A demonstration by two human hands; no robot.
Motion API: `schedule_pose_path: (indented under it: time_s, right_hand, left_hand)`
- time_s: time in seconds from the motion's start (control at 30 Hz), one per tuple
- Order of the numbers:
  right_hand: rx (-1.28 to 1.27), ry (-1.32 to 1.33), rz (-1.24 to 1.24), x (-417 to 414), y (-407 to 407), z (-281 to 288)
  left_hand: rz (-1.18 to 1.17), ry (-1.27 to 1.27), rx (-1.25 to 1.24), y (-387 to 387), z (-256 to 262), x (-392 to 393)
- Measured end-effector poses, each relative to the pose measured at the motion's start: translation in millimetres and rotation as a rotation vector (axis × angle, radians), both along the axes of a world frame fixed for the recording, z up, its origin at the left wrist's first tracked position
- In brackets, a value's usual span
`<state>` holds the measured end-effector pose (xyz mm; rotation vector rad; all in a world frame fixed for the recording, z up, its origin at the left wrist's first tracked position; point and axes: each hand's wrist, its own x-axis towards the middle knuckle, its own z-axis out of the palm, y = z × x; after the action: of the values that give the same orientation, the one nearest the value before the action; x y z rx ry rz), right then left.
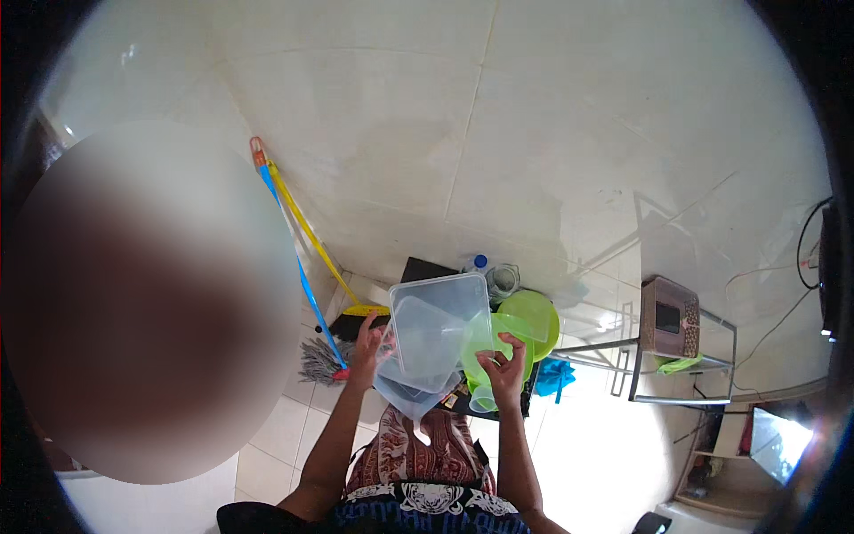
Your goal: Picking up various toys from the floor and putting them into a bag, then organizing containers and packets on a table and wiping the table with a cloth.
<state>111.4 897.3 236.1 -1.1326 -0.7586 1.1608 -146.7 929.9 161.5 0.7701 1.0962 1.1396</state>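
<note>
A clear, rectangular plastic lid (437, 314) with a raised rim is tilted up between my hands. My left hand (367, 350) grips its left edge, with the fingers partly seen through the plastic. At its lower right edge, my right hand (505, 370) holds on with thumb and bent fingers. Beneath the lid, a translucent plastic container (415, 398) sits low over the front of a black table (427, 268). Close to my right hand are green plastic bowls (547, 327), partly covered, and a small clear cup (483, 400).
A blue-capped bottle (478, 263) and a glass jug (502, 282) stand behind. Left are a blue-handled mop (309, 287) and a yellow broom (313, 233). A blue bag (555, 378) lies right, before a metal frame (680, 401) bearing a brown box (657, 294). Blur hides the far left.
</note>
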Motion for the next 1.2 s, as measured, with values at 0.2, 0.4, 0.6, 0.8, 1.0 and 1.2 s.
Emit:
schedule_pose_path:
  time_s: [0.2, 0.4, 0.6, 0.8, 1.0, 1.2]
  right_hand:
    - [-0.171, -0.301, -0.058, 5, -13, -40]
    - [-0.313, -0.161, -0.127, 12, -24, -49]
    - [-0.302, -0.710, 0.046, 32, -22, -39]
    - [-0.163, -0.249, 0.106, 27, -26, -37]
    - [-0.247, -0.063, -0.064, 19, -27, -29]
    - [-0.104, -0.650, -0.058, 7, -33, -36]
  left_hand:
    - [0.237, -0.121, 0.051, -15, 25, 54]
    - [0.098, -0.070, 0.231, -24, 25, 75]
    - [-0.059, -0.046, 0.122, -23, 38, 75]
    - [-0.189, -0.217, 0.098, -20, 44, 60]
    - [-0.403, -0.044, 0.048, -34, 37, 55]
    - [-0.027, 0.120, -0.096, -48, 16, 64]
